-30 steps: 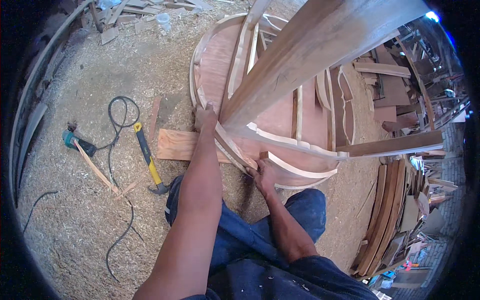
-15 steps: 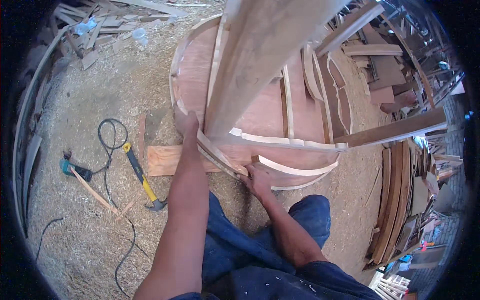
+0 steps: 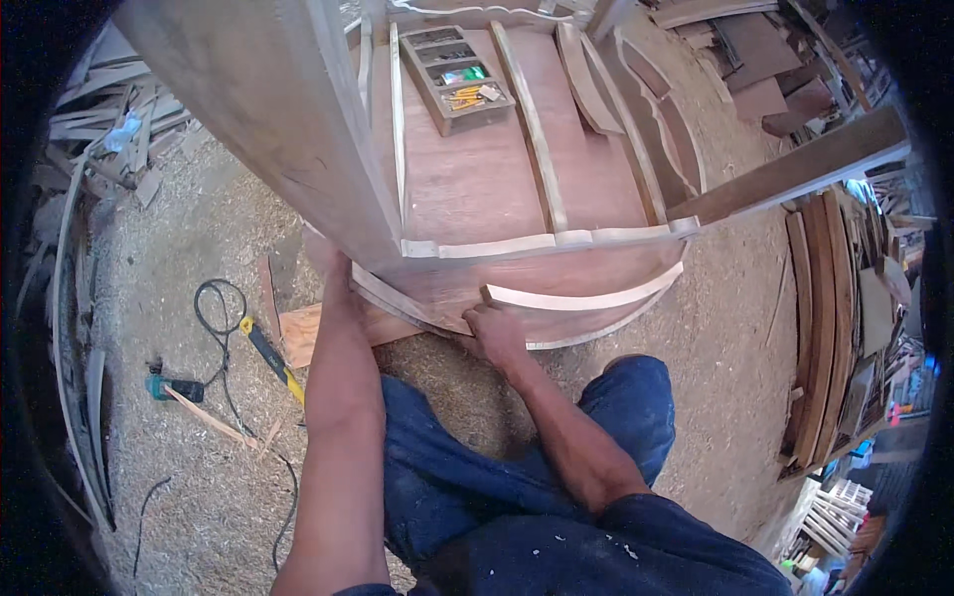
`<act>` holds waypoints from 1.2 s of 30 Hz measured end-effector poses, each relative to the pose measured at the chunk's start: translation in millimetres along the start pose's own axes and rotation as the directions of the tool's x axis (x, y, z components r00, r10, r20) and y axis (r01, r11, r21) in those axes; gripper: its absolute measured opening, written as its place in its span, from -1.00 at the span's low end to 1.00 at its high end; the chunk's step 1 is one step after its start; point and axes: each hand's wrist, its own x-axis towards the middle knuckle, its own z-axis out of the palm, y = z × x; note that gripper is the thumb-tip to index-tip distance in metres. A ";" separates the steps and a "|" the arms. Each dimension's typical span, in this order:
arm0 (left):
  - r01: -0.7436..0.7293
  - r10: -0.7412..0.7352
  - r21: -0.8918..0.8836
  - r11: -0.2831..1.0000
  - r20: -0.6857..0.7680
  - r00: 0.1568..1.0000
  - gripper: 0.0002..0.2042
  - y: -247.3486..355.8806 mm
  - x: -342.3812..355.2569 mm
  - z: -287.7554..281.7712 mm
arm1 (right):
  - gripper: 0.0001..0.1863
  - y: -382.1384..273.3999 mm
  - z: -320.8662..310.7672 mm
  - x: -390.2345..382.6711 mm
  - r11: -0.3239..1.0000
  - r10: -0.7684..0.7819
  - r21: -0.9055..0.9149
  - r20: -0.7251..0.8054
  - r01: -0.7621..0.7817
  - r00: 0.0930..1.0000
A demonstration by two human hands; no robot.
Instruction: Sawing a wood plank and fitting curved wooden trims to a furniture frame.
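Note:
An upturned wooden table frame lies before me, its reddish plywood panel (image 3: pixel 457 179) edged with pale wood. Along its near left rim runs a curved wooden strip (image 3: pixel 393 296). My left hand (image 3: pixel 333 260) reaches to the strip's far end beside a thick wooden leg (image 3: pixel 298 129); its fingers are mostly hidden. At the strip's near end my right hand (image 3: pixel 494 333) is closed, fingers curled over the rim. Just beyond that hand, a second curved pale strip (image 3: pixel 586 296) stands on the panel. Under the rim a flat board (image 3: pixel 301 336) rests on the floor.
A compartmented wooden box (image 3: pixel 457 84) with pencils sits on the panel. On the shaving-covered floor at left lie a yellow-and-black hammer (image 3: pixel 268 355), a green corded power tool (image 3: pixel 177 387) and a thin wood strip (image 3: pixel 214 417). Stacked boards (image 3: pixel 815 328) stand at right.
My view has shifted, bringing the box on the panel into sight from behind the leg. Both hands stay at the near left rim; the left is now more hidden by the leg.

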 end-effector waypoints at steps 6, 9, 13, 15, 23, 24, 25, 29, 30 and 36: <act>0.032 -0.033 -0.012 0.999 -0.041 0.999 -0.40 -4.6 10.1 -6.5 | -0.66 -10.7 -12.4 3.8 1.000 -0.005 -0.027 0.008 0.005 1.000; 0.049 -0.048 0.097 0.994 -0.010 0.999 -0.43 0.0 -5.9 1.5 | -0.67 -9.8 -19.0 -2.7 0.999 0.018 -0.027 0.048 -0.017 0.999; 0.048 -0.044 0.042 0.998 -0.096 0.994 -0.45 -12.1 6.6 -7.3 | -0.68 -16.6 -14.2 0.4 0.998 -0.058 -0.003 -0.040 0.057 0.998; 0.043 -0.040 0.021 0.999 -0.120 0.992 -0.46 -10.4 9.0 -10.9 | -0.68 -14.3 -6.5 0.5 0.997 -0.078 0.000 -0.072 0.078 0.994; -0.010 0.011 0.055 0.998 -0.010 1.000 -0.41 23.1 -21.5 -8.7 | -0.64 4.7 1.4 -3.3 0.999 -0.012 -0.043 -0.018 0.011 1.000; -0.025 0.024 0.042 0.999 0.012 1.000 -0.40 23.6 -24.1 -7.5 | -0.63 5.3 -0.1 -4.9 0.998 0.004 -0.066 -0.002 -0.004 1.000; -0.154 0.154 -0.047 0.987 0.002 0.988 -0.42 3.2 -4.9 -23.2 | -0.63 -11.2 -1.8 2.5 0.998 -0.034 -0.044 -0.013 0.033 0.999; -0.073 0.142 -0.317 0.946 0.200 0.969 -0.51 -17.6 35.5 -64.1 | -0.61 -25.7 -5.2 6.8 0.994 0.034 -0.107 0.032 -0.031 0.999; 0.060 0.057 -0.360 0.931 0.306 0.950 -0.55 -10.3 37.0 -69.0 | -0.61 -21.6 -5.6 2.6 0.992 0.048 -0.120 0.039 -0.043 0.998; 0.493 -0.170 -0.244 0.835 0.738 0.653 -0.62 16.2 89.5 -121.8 | -0.56 -44.2 -13.6 6.3 0.995 0.072 -0.064 -0.007 -0.072 0.997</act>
